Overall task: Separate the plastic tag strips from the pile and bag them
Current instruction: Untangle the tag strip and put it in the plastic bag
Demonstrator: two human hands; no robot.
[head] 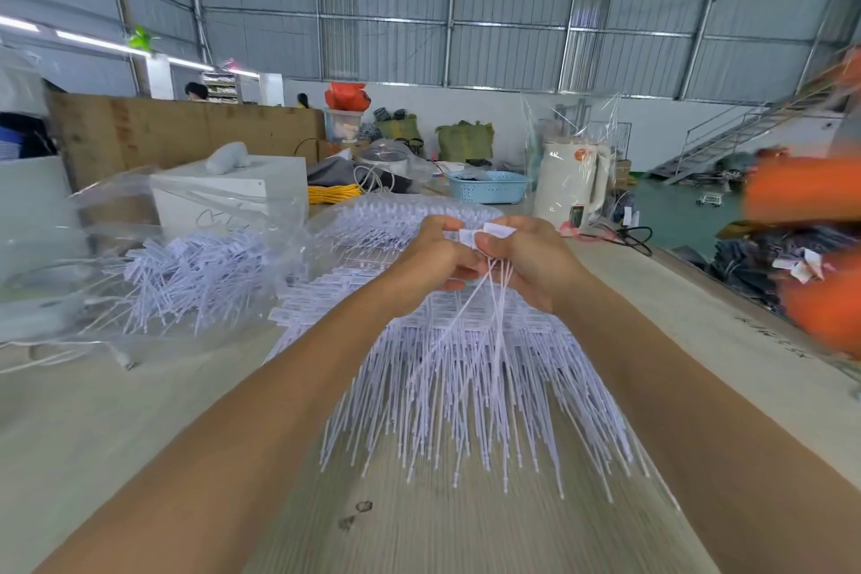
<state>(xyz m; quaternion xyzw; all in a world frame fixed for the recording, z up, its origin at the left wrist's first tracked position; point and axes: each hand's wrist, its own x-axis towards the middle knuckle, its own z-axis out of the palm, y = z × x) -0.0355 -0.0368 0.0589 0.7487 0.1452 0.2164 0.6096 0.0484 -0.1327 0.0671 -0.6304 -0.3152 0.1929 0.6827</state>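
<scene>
Pile of plastic tag strips (470, 368): lying in the middle of the table (116, 433), directly under both hands, fanning toward the near edge. White to pale lilac, each piece showing a small flat rectangular label head at the far end and a long thin tail with a tiny knob at the tip. Heads stacking in overlapping rows; tails spreading loose like a fringe.

Small bunch of strips (487, 289): being held above the pile, label heads (489, 232) poking up between the hands, thin tails hanging down onto the heap.

Right hand (529, 263): fingers curling around the bunch, thumb pressing on the label heads.

Left hand (431, 259): fingers curling in beside the right, fingertips pinching at the same bunch; touching the right hand.

Clear plastic bag (195, 219): lying on the table left of the pile, mouth gaping toward it, holding a jumbled heap of bagged strips (195, 275).

Second mass of strips (396, 219): lying behind the hands, under clear film.

White box (228, 191): standing behind the bag.

Blue basket (489, 187): sitting farther back on the table.

White kettle (570, 184): standing right of the basket, wrapped in clear plastic.

Orange blurred shape (810, 219): showing at the right edge; identity not discernible.
</scene>
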